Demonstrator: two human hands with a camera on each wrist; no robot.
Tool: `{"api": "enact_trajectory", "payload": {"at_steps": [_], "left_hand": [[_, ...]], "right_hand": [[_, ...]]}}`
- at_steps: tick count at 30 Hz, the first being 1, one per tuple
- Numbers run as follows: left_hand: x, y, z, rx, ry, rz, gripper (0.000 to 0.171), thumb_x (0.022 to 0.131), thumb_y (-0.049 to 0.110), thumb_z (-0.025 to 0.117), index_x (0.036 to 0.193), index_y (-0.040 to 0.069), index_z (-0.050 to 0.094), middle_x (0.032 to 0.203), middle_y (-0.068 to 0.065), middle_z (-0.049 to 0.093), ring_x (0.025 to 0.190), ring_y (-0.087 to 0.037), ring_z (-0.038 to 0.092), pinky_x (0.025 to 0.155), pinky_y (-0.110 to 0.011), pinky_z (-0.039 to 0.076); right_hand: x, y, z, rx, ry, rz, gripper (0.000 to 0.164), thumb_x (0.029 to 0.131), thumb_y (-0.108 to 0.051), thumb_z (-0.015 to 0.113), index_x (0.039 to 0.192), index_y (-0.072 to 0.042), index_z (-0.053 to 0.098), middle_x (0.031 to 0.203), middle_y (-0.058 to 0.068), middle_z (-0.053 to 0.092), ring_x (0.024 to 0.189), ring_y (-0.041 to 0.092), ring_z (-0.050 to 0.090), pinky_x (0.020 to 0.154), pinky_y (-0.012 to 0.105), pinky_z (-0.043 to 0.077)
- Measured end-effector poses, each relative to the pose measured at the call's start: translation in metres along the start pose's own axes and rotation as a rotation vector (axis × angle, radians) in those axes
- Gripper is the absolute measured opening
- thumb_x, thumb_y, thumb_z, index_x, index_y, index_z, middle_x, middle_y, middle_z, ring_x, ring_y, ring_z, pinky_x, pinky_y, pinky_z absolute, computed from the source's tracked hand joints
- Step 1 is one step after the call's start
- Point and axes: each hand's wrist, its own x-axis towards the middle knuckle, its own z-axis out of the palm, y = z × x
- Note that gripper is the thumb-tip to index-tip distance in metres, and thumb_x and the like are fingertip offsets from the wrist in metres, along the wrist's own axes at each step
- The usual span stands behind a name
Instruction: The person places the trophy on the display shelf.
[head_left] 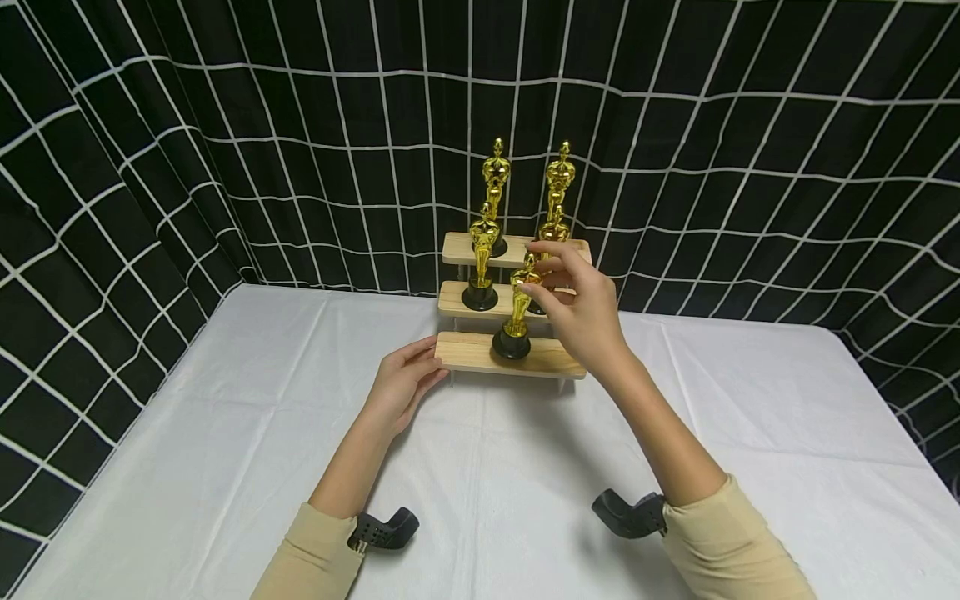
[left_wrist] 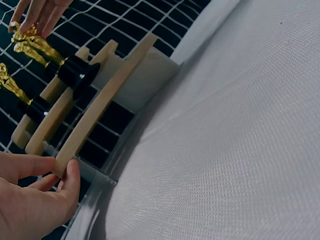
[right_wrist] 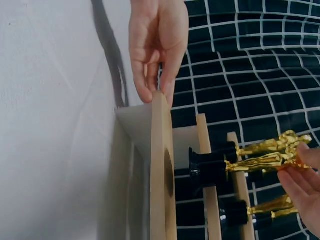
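A three-step wooden display stand point(head_left: 461, 352) carries gold statuette trophies on round black bases. My left hand point(head_left: 407, 382) pinches the left end of its lowest shelf point(left_wrist: 92, 112) between thumb and fingers. With thumb and fingertips, my right hand point(head_left: 587, 312) holds the front trophy point(head_left: 519, 310) near its head. That trophy is nearly upright over the lowest shelf; in the right wrist view a small gap shows between its black base point(right_wrist: 207, 167) and the board. One trophy point(head_left: 483, 250) stands at the left of the middle shelf, and another point(head_left: 553, 229) at the right is partly hidden by my right hand.
On the top shelf point(head_left: 457, 248) stand two more trophies, one at left point(head_left: 497, 175) and one at right point(head_left: 560, 173). The stand is on a white-covered table point(head_left: 300, 400), close to its back edge. Behind hangs a black curtain with white grid lines point(head_left: 337, 125).
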Motion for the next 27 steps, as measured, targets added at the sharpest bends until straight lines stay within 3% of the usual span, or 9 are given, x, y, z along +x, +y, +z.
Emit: {"api": "enact_trajectory", "payload": {"at_steps": [3,14,27], "left_hand": [[0.000,0.000,0.000,-0.002,0.002,-0.004,0.051,0.104,-0.011,0.051,0.154,-0.012,0.042,0.153,-0.030,0.048,0.136,-0.036,0.054,0.102,-0.024,0.060],[0.002,0.000,0.000,-0.003,0.008,-0.015,0.051,0.104,-0.011,0.051,0.154,-0.011,0.042,0.154,-0.030,0.048,0.138,-0.037,0.053,0.102,-0.025,0.060],[0.002,0.000,-0.001,-0.008,0.002,-0.009,0.052,0.104,-0.011,0.051,0.155,-0.012,0.041,0.154,-0.030,0.048,0.138,-0.037,0.052,0.101,-0.024,0.060]], "right_hand": [[0.001,-0.001,0.006,0.011,-0.012,-0.001,0.045,0.095,0.003,0.076,0.138,-0.002,0.064,0.117,0.022,0.072,0.105,0.034,0.073,0.092,0.048,0.067],[0.003,-0.004,0.024,0.038,-0.045,-0.007,0.046,0.095,0.001,0.076,0.139,-0.003,0.063,0.120,0.023,0.072,0.108,0.034,0.072,0.092,0.048,0.066],[0.005,0.001,0.040,0.069,-0.059,-0.013,0.044,0.096,0.000,0.076,0.138,-0.002,0.063,0.117,0.022,0.071,0.106,0.034,0.072,0.091,0.041,0.067]]}}
